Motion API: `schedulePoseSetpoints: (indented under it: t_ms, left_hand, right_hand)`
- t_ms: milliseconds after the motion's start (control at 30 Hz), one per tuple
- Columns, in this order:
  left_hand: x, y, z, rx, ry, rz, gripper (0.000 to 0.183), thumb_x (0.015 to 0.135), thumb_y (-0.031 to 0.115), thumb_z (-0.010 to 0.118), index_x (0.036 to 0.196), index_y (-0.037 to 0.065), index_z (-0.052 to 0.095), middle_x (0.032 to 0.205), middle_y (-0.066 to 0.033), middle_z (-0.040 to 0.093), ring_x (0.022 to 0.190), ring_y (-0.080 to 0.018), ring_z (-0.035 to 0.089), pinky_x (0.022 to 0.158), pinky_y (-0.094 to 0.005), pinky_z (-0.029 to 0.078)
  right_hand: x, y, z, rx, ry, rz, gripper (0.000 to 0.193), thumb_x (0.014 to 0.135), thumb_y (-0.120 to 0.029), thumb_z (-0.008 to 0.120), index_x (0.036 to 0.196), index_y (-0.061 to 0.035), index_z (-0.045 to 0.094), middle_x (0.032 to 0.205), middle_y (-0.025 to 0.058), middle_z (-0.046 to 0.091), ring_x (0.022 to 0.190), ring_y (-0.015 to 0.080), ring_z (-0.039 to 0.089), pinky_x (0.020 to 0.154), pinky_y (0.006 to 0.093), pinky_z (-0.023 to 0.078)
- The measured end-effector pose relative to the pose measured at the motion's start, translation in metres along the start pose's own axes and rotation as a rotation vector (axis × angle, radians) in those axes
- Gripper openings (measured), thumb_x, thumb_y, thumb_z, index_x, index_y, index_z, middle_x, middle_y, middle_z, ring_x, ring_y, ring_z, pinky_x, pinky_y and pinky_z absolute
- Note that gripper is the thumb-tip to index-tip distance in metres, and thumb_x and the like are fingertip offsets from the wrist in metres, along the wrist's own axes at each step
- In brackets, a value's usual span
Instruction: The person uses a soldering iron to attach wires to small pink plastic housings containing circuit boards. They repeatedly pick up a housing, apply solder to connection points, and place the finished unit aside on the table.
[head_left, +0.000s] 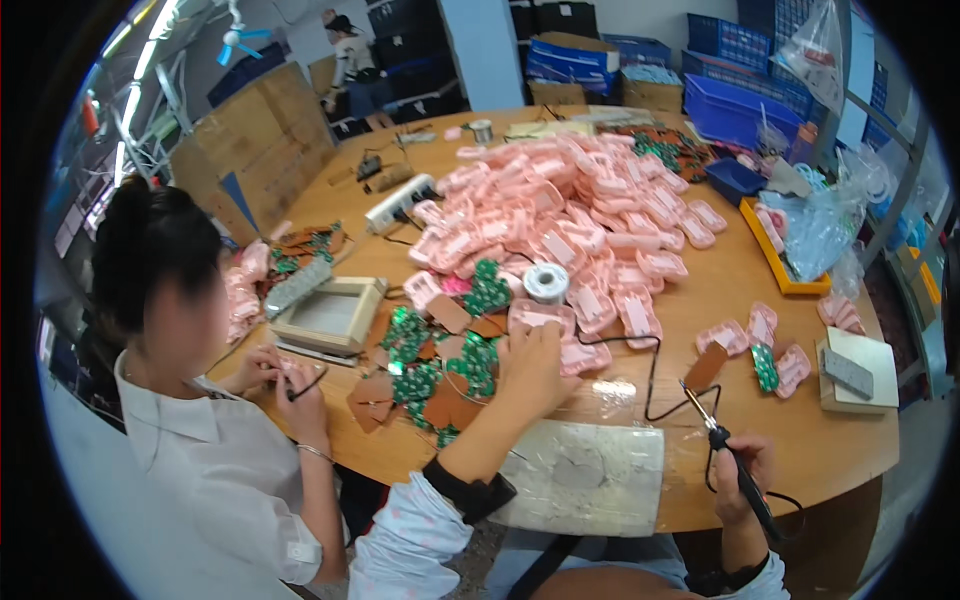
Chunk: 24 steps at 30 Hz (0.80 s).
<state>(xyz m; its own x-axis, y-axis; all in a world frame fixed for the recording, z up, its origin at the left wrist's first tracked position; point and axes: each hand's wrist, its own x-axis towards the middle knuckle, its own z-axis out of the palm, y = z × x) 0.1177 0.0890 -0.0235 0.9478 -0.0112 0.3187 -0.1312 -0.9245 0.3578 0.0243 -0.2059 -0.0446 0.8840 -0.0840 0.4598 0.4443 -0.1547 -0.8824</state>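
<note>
head view: what's in your right hand [730, 500]?
– a soldering iron [744, 482]; you have your fingers closed round its black handle, its tip near a brown board [708, 366] at the table [800, 430].
– and your left hand [532, 372]?
– over a pink plastic shell [545, 314] on the heap's near edge, green circuit boards [487, 288] to its left; i cannot tell whether you grip it.

Over the pale board [610, 500], between the left hand [532, 372] and the soldering iron [722, 444], a hand can pass; beyond, the black cable [654, 372] and the heap of pink casings [570, 205] obstruct the way.
</note>
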Motion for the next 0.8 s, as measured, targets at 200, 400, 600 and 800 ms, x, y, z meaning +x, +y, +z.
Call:
schedulePoseSetpoints:
  t_ms: [200, 400, 600, 800]
  left_hand:
    - [-0.037, 0.014, -0.067, -0.099, -0.09, -0.047, 0.053, 0.062, 0.019, 0.083, 0.106, 0.005, 0.058, 0.098, -0.0135, 0.062, 0.097, -0.0325, 0.057, 0.084, -0.04, 0.045]
    - [-0.108, 0.051, -0.044, -0.345, -0.234, 0.209, 0.066, 0.064, 0.015, 0.082, 0.122, 0.005, 0.053, 0.108, -0.0117, 0.059, 0.104, -0.0297, 0.054, 0.093, -0.0392, 0.041]
    - [-0.131, 0.009, -0.068, -0.177, 0.078, -0.166, 0.026, 0.07, 0.008, 0.076, 0.095, 0.005, 0.068, 0.096, -0.0096, 0.058, 0.095, -0.0294, 0.052, 0.084, -0.0382, 0.042]
    - [-0.104, 0.002, -0.075, -0.094, 0.132, -0.016, 0.018, 0.068, 0.001, 0.075, 0.085, 0.004, 0.069, 0.086, -0.0073, 0.058, 0.086, -0.0261, 0.052, 0.075, -0.0369, 0.042]
  right_hand:
    - [0.001, -0.009, -0.012, -0.019, -0.024, -0.066, 0.02, 0.083, -0.001, 0.061, 0.1, -0.0024, 0.05, 0.08, 0.0058, 0.049, 0.067, 0.0107, 0.045, 0.061, 0.0245, 0.037]
    - [0.007, -0.012, -0.006, -0.01, -0.028, -0.057, 0.02, 0.083, -0.001, 0.06, 0.1, -0.0015, 0.049, 0.08, 0.008, 0.051, 0.067, 0.012, 0.046, 0.062, 0.0252, 0.038]
    - [0.009, -0.019, -0.006, 0.012, -0.077, -0.101, 0.02, 0.083, -0.005, 0.061, 0.098, -0.0014, 0.048, 0.073, 0.008, 0.048, 0.064, 0.0142, 0.046, 0.059, 0.0265, 0.038]
    - [0.013, -0.025, -0.012, -0.067, -0.113, -0.159, 0.021, 0.083, -0.004, 0.06, 0.099, -0.0012, 0.047, 0.071, 0.0087, 0.05, 0.061, 0.0141, 0.046, 0.057, 0.0256, 0.039]
